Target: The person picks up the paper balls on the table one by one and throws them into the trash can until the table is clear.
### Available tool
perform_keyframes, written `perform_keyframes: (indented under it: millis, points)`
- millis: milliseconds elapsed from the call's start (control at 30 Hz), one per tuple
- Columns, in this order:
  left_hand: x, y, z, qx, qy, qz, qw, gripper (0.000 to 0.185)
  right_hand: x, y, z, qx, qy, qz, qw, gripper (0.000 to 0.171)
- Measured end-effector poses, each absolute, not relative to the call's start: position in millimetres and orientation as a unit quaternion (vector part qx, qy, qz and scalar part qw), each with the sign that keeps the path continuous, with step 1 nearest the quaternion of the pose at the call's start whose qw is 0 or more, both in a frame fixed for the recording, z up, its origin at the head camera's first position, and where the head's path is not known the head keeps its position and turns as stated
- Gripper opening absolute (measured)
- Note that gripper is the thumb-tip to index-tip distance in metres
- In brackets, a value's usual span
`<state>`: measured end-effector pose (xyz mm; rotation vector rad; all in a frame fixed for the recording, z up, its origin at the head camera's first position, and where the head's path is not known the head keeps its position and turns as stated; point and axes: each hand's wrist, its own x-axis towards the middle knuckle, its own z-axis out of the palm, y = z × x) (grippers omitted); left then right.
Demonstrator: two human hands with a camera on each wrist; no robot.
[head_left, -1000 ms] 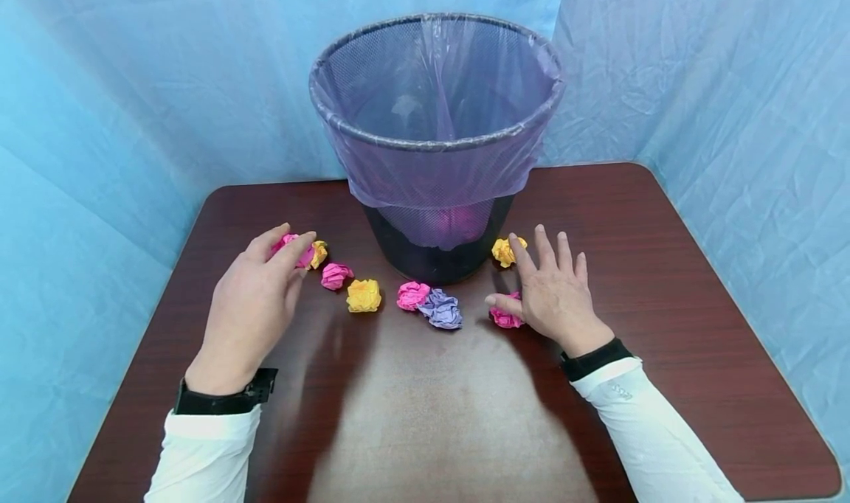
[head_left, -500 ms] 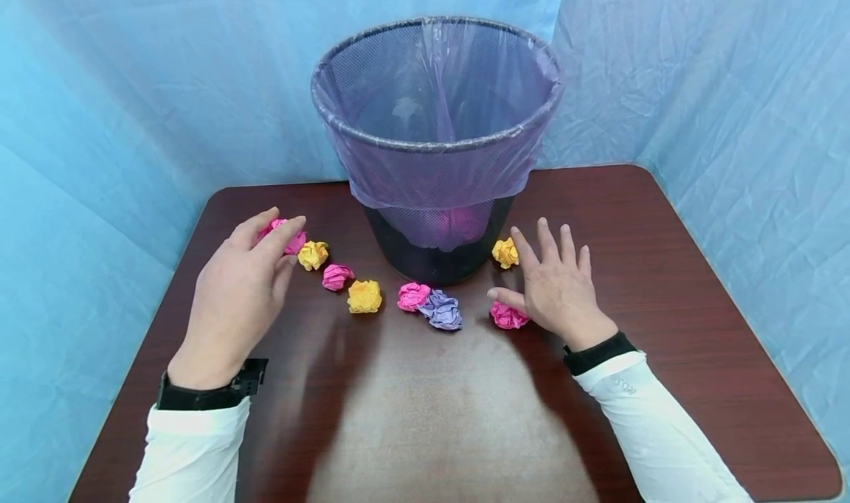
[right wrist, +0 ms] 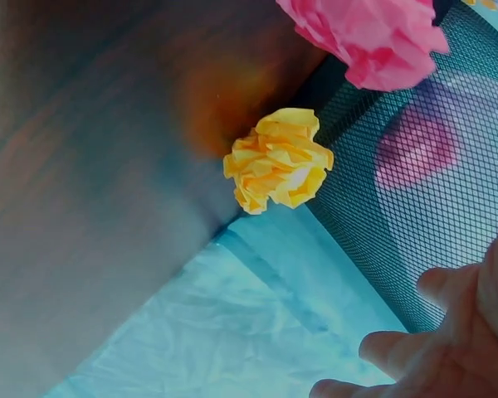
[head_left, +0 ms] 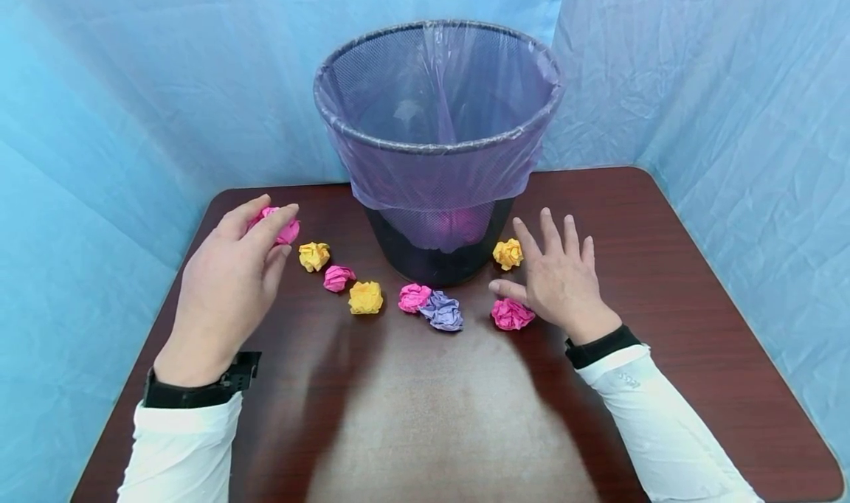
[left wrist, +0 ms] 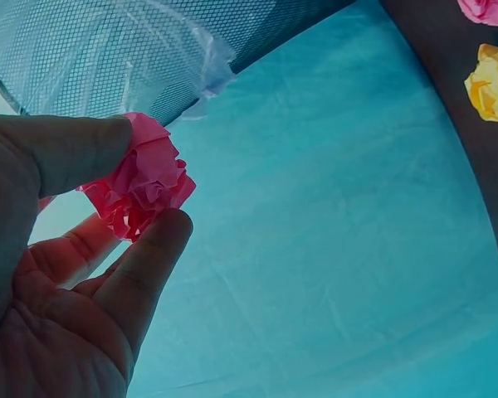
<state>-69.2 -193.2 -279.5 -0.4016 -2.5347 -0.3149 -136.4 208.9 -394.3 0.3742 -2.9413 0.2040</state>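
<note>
Between the thumb and fingers of my left hand point(head_left: 226, 282) is a crumpled pink paper ball point(left wrist: 145, 178), pinched above the table's left side. My right hand point(head_left: 564, 282) is spread with fingers straight and holds nothing. Close by its thumb lies a pink paper ball point(head_left: 512, 314), and a yellow paper ball point(right wrist: 280, 162) sits near its index finger. Behind the hands stands a black mesh wastebasket point(head_left: 438, 265) lined with a translucent purple bag point(head_left: 432, 175). Through its mesh a pink shape point(right wrist: 415, 149) shows.
Left of the basket lie a yellow ball point(head_left: 314, 256), a pink ball point(head_left: 339, 278) and another yellow ball point(head_left: 365, 297). In front of it, a pink ball point(head_left: 414, 297) touches a purple ball point(head_left: 443, 311). Light blue cloth point(head_left: 119, 82) surrounds the brown table point(head_left: 664, 326).
My left hand has lifted the pink paper ball and drawn it up and left, away from the yellow one. The right hand has shifted slightly forward and right, its fingers still spread.
</note>
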Motion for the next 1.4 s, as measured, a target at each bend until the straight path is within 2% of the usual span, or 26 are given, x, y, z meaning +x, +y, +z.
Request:
perform_keyframes:
  millis: [1067, 1400]
  points:
    - [-72, -185, -234, -0.188, -0.921, -0.110, 0.323, 0.057, -147, 209, -363, 0.137, -0.977, 0.067, 0.150, 0.105]
    - [-75, -180, -221, -0.201, -0.911, -0.113, 0.342, 0.053, -148, 211, -353, 0.126, -0.980, 0.064, 0.137, 0.105]
